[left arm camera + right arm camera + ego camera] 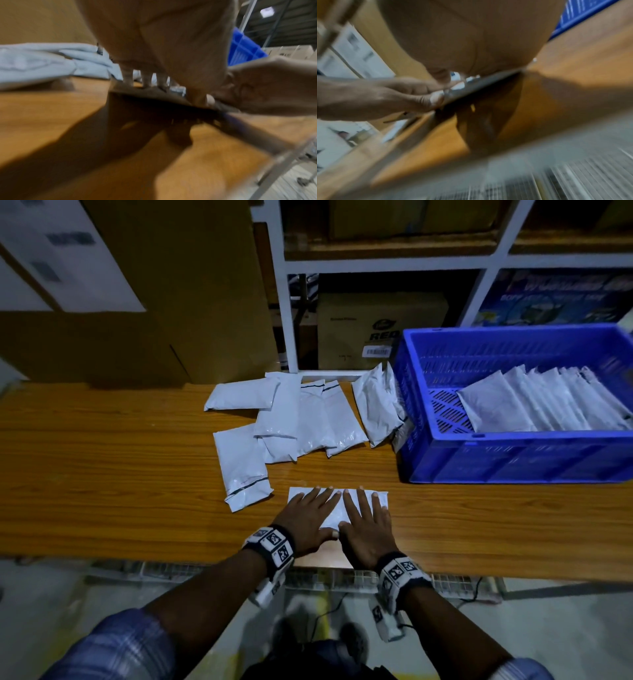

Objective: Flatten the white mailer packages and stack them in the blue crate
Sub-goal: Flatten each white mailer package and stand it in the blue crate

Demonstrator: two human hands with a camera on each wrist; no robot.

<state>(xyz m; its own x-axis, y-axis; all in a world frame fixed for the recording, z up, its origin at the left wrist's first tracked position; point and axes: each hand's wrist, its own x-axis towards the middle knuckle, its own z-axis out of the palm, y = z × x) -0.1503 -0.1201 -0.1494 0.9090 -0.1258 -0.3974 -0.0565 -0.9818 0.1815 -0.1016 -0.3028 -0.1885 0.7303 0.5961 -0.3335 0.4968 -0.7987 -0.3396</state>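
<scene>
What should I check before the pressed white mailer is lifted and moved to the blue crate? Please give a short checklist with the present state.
1. Both hands flat on the white plastic mailer package: ok; left hand and right hand press with straight fingers.
2. Mailer fully flattened: cannot tell.
3. Grip taken for lifting: not ok, no fingers curl round it yet.
4. Free room in the blue slotted plastic crate: ok, its left floor is bare.
5. Mailer lies wholly on the wooden table: ok.

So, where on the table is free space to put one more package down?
The bare wooden table left of the loose mailers, and the strip in front of the blue crate. Crowded between mailers and crate.
</scene>
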